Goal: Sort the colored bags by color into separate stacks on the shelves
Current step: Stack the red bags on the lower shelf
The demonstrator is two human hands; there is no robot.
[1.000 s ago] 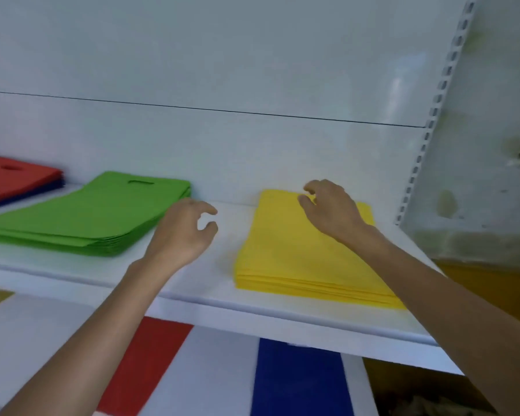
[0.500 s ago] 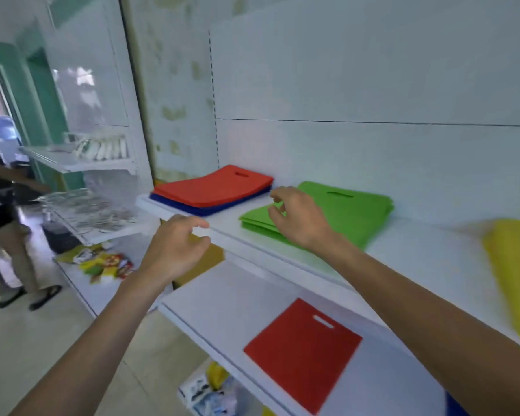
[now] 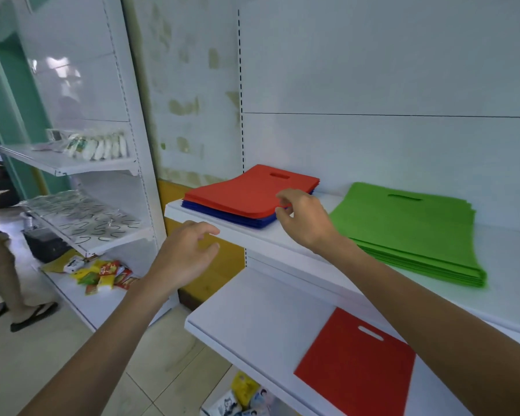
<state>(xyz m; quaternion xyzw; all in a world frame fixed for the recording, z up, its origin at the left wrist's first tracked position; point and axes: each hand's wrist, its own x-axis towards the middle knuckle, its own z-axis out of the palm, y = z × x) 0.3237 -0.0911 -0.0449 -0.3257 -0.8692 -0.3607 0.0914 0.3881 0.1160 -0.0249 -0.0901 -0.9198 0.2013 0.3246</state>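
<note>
A stack of red bags [image 3: 243, 193] lies on top of blue bags [image 3: 222, 213] at the left end of the upper shelf [image 3: 252, 235]. My right hand [image 3: 305, 220] is at the stack's near right corner, forefinger above and thumb below, pinching the red edge. To the right lies a stack of green bags [image 3: 403, 229]. A single red bag [image 3: 354, 367] lies flat on the lower shelf [image 3: 252, 319]. My left hand [image 3: 186, 250] hovers in front of the upper shelf's edge, fingers loosely curled and holding nothing.
A second white shelving unit [image 3: 102, 172] stands to the left with white packets, wrapped goods and bright snack packets [image 3: 105, 274]. A person's legs [image 3: 0, 280] are at the far left edge. Packets [image 3: 240, 397] lie on the tiled floor under the lower shelf.
The view swung left, and the yellow stack has left the frame. My right hand moved from the green stack to the corner of the red stack. My left hand stayed before the shelf edge.
</note>
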